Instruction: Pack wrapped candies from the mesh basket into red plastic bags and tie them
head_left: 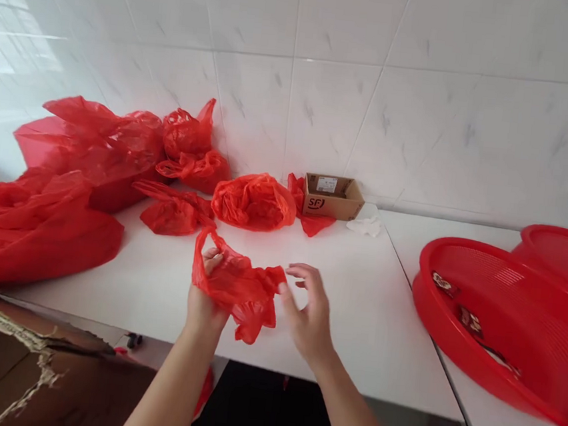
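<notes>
A crumpled red plastic bag (242, 281) hangs above the white table at the middle, with one handle loop raised on its left side. My left hand (208, 293) grips the bag, its fingers partly hidden behind the thin film. Just to the right, my right hand (307, 309) is held with thumb and fingers apart beside the bag's right end. Its fingertips are very near the bag; whether they touch it I cannot tell. Behind my hands stands an opened red plastic bag (255, 203), and a tied red bag (176, 215) lies to its left.
Large full red bags (36, 229) crowd the left. At the wall sits a small open cardboard box (333, 197) beside a white tissue (364, 225). On the right a red basket (425, 287) holds several small packets. A torn carton (71, 380) stands below the table's left front edge.
</notes>
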A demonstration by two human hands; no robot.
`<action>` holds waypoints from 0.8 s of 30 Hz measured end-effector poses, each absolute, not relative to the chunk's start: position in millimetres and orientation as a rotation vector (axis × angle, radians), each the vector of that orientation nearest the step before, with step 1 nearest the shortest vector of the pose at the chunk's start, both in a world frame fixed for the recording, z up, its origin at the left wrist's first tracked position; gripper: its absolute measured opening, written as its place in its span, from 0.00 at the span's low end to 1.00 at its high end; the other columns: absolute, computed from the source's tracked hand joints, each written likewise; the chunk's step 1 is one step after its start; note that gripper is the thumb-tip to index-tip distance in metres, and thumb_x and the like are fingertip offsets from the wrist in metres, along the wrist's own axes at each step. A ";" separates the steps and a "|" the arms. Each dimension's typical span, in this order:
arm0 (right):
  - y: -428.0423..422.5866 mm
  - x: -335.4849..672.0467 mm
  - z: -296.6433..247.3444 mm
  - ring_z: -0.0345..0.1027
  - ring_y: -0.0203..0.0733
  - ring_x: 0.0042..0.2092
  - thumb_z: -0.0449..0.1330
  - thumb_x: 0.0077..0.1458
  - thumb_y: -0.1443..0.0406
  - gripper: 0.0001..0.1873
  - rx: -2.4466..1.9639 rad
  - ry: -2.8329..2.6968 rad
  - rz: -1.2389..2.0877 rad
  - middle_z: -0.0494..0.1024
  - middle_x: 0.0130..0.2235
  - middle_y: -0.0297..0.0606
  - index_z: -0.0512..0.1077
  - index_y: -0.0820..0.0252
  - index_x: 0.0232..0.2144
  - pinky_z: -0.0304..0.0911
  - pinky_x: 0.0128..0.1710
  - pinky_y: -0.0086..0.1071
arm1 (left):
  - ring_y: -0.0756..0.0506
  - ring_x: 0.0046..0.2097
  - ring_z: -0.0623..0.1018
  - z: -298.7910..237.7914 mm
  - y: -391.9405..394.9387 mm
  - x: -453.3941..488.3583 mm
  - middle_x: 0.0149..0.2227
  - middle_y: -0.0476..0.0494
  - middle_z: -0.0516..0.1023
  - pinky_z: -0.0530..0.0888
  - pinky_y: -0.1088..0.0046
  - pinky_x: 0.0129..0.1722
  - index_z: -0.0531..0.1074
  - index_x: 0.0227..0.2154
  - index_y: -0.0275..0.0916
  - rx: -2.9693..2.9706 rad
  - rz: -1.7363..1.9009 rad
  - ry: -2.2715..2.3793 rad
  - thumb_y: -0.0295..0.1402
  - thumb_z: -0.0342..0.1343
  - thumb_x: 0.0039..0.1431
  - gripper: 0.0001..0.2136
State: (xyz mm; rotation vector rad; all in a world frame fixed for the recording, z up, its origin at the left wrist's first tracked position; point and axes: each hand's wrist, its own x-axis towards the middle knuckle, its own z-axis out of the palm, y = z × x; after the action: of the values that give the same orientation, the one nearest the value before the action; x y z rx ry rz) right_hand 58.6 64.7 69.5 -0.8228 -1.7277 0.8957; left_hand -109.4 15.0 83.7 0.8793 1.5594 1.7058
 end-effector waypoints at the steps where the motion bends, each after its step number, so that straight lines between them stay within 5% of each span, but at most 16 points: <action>1: 54.1 60.1 68.2 0.64 0.49 0.54 0.59 0.57 0.60 0.14 -0.785 -1.810 0.902 0.70 0.52 0.42 0.69 0.51 0.47 0.63 0.52 0.44 | 0.40 0.51 0.77 83.5 17.4 -97.1 0.41 0.49 0.79 0.77 0.59 0.46 0.68 0.45 0.54 0.849 1.708 1.533 0.51 0.43 0.59 0.17; 3: 45.3 62.7 60.9 0.66 0.48 0.51 0.60 0.55 0.62 0.18 -0.780 -1.897 0.971 0.70 0.53 0.42 0.69 0.51 0.49 0.65 0.47 0.41 | 0.38 0.51 0.77 87.5 20.7 -77.1 0.42 0.47 0.79 0.77 0.57 0.46 0.70 0.45 0.52 0.734 1.739 1.449 0.51 0.45 0.59 0.16; 7: 63.8 85.6 45.8 0.67 0.38 0.33 0.55 0.58 0.63 0.06 -0.917 -1.770 1.134 0.75 0.36 0.36 0.71 0.56 0.36 0.63 0.33 0.33 | 0.36 0.47 0.79 100.5 17.5 -75.1 0.38 0.47 0.80 0.79 0.56 0.40 0.74 0.36 0.51 0.601 1.807 1.328 0.47 0.54 0.56 0.10; 13: 96.2 140.3 58.9 0.64 0.35 0.30 0.58 0.55 0.58 0.09 -1.062 -1.349 1.121 0.70 0.31 0.32 0.67 0.58 0.34 0.62 0.28 0.30 | 0.44 0.50 0.76 93.2 15.0 -134.3 0.40 0.56 0.79 0.77 0.69 0.46 0.72 0.33 0.51 0.568 2.191 1.320 0.35 0.61 0.49 0.07; 18: 120.5 158.4 65.8 0.61 0.31 0.25 0.59 0.50 0.56 0.13 -1.098 -1.142 1.132 0.67 0.29 0.29 0.63 0.56 0.35 0.60 0.24 0.27 | 0.47 0.39 0.78 73.7 13.9 -150.0 0.37 0.50 0.78 0.77 0.69 0.40 0.72 0.32 0.45 0.572 2.246 1.451 0.28 0.61 0.45 0.10; 22: 143.0 167.4 56.5 0.60 0.32 0.23 0.60 0.48 0.55 0.17 -1.201 -1.263 1.194 0.67 0.27 0.28 0.64 0.57 0.36 0.59 0.23 0.29 | 0.47 0.47 0.77 69.6 -1.0 -133.8 0.50 0.47 0.74 0.73 0.64 0.52 0.71 0.41 0.45 0.694 2.346 1.622 0.28 0.59 0.52 0.13; 24: 148.3 169.1 54.1 0.65 0.36 0.29 0.62 0.46 0.55 0.18 -1.237 -1.294 1.135 0.71 0.33 0.35 0.67 0.58 0.37 0.62 0.26 0.31 | 0.45 0.54 0.73 68.3 -7.8 -117.2 0.54 0.45 0.71 0.67 0.60 0.58 0.70 0.44 0.45 0.962 2.402 1.806 0.29 0.58 0.55 0.13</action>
State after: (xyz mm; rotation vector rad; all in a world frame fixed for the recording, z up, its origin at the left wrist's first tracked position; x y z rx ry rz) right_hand 169.1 148.3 54.1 -1.2371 -1.2940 1.1352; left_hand -117.2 -7.8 68.3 0.9619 1.8061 2.4017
